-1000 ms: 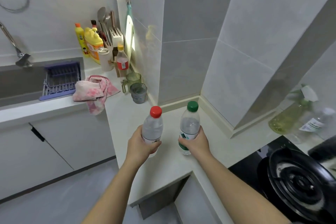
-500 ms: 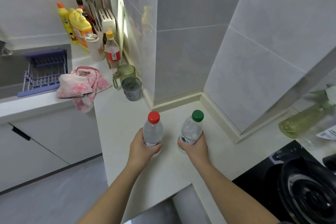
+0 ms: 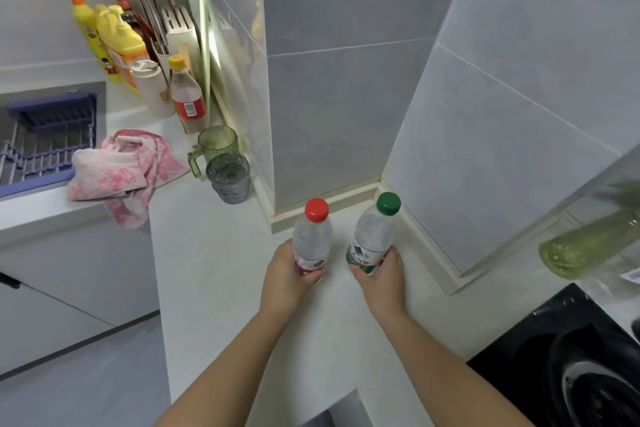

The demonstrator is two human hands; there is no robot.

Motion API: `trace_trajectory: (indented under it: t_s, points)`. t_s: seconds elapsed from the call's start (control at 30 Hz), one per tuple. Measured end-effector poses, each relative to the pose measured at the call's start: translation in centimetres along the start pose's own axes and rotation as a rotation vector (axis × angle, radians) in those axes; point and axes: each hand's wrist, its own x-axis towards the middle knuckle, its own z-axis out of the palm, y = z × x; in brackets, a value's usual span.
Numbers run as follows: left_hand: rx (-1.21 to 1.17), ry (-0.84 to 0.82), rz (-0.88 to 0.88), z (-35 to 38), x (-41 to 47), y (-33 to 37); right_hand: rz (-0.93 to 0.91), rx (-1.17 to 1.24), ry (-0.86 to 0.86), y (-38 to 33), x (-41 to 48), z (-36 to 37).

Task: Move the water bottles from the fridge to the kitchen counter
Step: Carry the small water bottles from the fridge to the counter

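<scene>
Two clear water bottles stand low over the pale kitchen counter (image 3: 214, 274), close to the tiled wall corner. The red-capped bottle (image 3: 313, 234) has a red label, and my left hand (image 3: 287, 274) is wrapped around its lower half. To its right the green-capped bottle (image 3: 375, 236) has a green label and leans slightly right, with my right hand (image 3: 381, 274) gripping its base. The bottles' bottoms are hidden by my fingers, so I cannot tell whether they touch the counter. No fridge is in view.
Two glass cups (image 3: 228, 177) stand near the wall, left of the bottles. A pink towel (image 3: 121, 173) lies at the sink edge by a purple rack (image 3: 45, 139). Detergent bottles (image 3: 117, 42) and utensils crowd the back. A black stove (image 3: 581, 357) and a yellow-green spray bottle (image 3: 588, 246) are right.
Both hands have carried the bottles lower and farther in toward the wall corner. The green-capped bottle has tilted right. The view has shifted closer to the counter.
</scene>
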Motion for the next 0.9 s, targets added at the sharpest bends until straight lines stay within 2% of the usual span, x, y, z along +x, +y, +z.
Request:
trace_trajectory:
  t_s: [0.27,0.37,0.47,0.9]
  points:
    - [0.012,-0.015,0.011,3.9,4.9,1.7,-0.045,-0.059,0.053,0.2,5.6,0.1]
    - [0.23,-0.088,-0.018,4.5,6.2,1.2,-0.043,-0.131,0.11,0.3,6.5,0.1]
    - [0.426,-0.126,-0.073,4.8,6.9,1.2,0.009,-0.067,0.079,0.8,7.3,0.1]
    - [0.372,-0.119,-0.104,7.6,10.7,3.0,-0.006,-0.053,0.069,2.1,11.9,1.2]
